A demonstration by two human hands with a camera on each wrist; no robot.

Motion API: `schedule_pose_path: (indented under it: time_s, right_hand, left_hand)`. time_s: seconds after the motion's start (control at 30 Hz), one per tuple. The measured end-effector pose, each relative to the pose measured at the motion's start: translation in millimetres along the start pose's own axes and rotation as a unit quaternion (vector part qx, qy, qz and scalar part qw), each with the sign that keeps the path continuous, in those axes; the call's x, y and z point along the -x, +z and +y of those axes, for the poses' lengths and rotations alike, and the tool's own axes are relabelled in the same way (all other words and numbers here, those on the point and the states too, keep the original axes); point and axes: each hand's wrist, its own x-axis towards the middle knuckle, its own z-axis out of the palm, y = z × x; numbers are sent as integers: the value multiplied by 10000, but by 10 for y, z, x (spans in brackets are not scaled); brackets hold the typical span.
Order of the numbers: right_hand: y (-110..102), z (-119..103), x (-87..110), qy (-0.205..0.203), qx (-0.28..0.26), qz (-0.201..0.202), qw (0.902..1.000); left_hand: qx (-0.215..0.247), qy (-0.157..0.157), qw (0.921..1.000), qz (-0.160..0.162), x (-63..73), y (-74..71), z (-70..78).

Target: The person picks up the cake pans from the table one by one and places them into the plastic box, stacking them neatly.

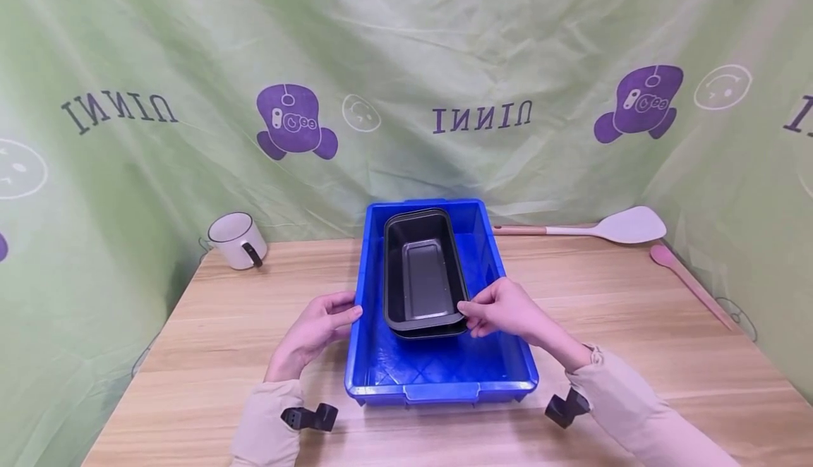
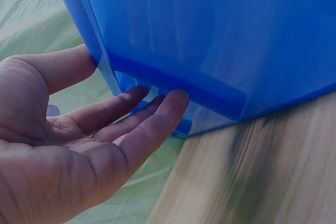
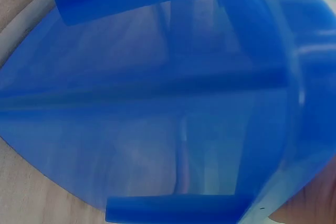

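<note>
A blue plastic bin (image 1: 441, 388) stands lengthwise on the wooden table. Inside it are two dark loaf pans, one nested in the other; the upper loaf pan (image 1: 427, 276) covers most of the lower loaf pan (image 1: 438, 333), whose rim peeks out at the near end. My right hand (image 1: 504, 308) pinches the near right corner of the pans between thumb and fingers. On the bin's left side, my left hand (image 1: 322, 324) has its thumb on the rim and its fingers bent under the lip. The right wrist view shows the bin's outer wall (image 3: 105, 145).
A white mug (image 1: 236, 243) with a dark handle stands at the back left. Behind the bin on the right lie a white spatula (image 1: 629, 226) with a wooden grip and a pink-headed spoon (image 1: 689, 280). A green printed curtain (image 1: 406, 44) hangs around the table.
</note>
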Motion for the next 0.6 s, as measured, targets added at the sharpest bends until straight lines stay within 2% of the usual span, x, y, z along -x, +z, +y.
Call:
schedule_pose_path:
  time_s: [0.4,0.6]
  right_hand:
    - [19,55,-10,23,237,11,9997]
    - [22,24,19,-27,597,46,9982]
  left_hand:
    - [-24,-70,9999,67,35,-9,-15]
    - [-14,-32,10000,51,48,-16,-19]
